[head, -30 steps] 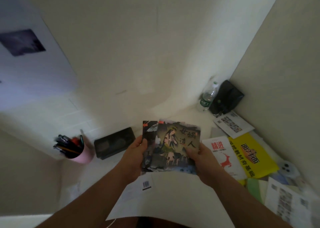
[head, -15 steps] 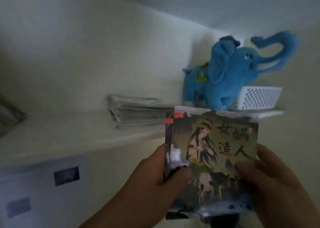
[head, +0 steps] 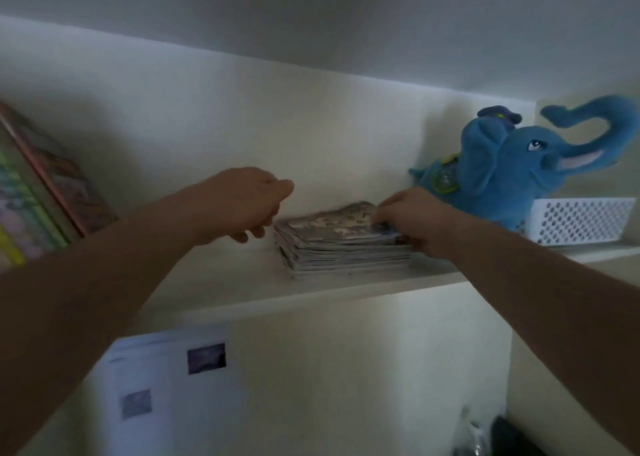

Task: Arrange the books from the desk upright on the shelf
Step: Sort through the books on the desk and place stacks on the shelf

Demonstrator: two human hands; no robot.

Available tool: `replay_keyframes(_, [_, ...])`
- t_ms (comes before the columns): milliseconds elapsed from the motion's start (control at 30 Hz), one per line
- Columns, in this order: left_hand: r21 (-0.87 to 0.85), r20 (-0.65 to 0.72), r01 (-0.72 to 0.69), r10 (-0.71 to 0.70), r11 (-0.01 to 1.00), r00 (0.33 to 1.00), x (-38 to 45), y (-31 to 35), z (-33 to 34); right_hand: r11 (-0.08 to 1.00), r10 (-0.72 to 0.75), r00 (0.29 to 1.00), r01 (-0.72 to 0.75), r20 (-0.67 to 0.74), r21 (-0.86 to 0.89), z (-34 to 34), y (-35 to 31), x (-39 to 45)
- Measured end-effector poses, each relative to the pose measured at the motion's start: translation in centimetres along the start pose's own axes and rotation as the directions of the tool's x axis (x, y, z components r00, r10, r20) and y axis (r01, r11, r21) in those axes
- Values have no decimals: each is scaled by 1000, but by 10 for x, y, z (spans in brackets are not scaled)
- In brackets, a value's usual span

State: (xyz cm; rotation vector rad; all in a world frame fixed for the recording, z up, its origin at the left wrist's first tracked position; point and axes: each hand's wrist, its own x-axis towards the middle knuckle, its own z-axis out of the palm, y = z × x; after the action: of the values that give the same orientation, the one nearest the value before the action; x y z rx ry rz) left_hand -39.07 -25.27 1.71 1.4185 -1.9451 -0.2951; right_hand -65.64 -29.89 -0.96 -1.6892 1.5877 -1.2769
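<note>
Where the shelf (head: 346, 291) runs to its left end, some leaning books (head: 41, 192) stand nearly upright. Next, the left hand (head: 242, 202) hovers free, fingers loosely curled, holding nothing. At mid-shelf lies the flat stack of books (head: 341, 247), probably awaiting standing up; the right hand (head: 415, 221) pinches its top right corner, beside a blue elephant toy (head: 519, 164).

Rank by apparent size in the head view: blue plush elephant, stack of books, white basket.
1. blue plush elephant
2. stack of books, partly behind the right hand
3. white basket, partly hidden, so its rank against the books is unsure.
</note>
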Motion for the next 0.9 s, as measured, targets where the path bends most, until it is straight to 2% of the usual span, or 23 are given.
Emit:
replay_keyframes(67, [13, 132, 122, -123, 992, 984, 2, -11, 9, 997, 5, 1000, -6, -20, -74, 3, -1, 0])
replay_keyframes(133, [131, 180, 116, -139, 985, 974, -1, -15, 19, 998, 36, 999, -36, -13, -48, -1, -1, -3])
replay_keyframes(200, [237, 163, 50, -90, 970, 982, -5, -13, 29, 994, 111, 994, -111, 13, -23, -10, 6, -7])
replay_keyframes(233, [295, 142, 17, -61, 955, 988, -5, -11, 34, 990, 127, 992, -125, 28, -68, -14, 10, -10])
replay_keyframes(333, [434, 71, -59, 31, 899, 997, 4, -7, 43, 969, 2, 997, 17, 77, -248, -20, 22, -16])
replay_keyframes(433, [451, -7, -42, 51, 892, 999, 14, -17, 44, 907, -186, 981, 192, 51, -374, -7, 24, -23])
replay_keyframes(500, [460, -25, -33, 50, 887, 998, 14, -21, 42, 875, -215, 976, 207, 32, -437, 1, 26, -25])
replay_keyframes(633, [393, -73, -49, 84, 918, 994, -1, -20, 37, 917, -278, 960, 255, -33, -308, -1, 32, -35])
replay_keyframes(767, [428, -68, -140, 186, 893, 980, -5, -14, 46, 772, -375, 925, 352, 68, -529, 2, 37, -39])
replay_keyframes(900, [303, -60, -117, 142, 946, 988, -2, -22, 39, 799, -375, 924, 360, 70, -482, -3, 41, -37])
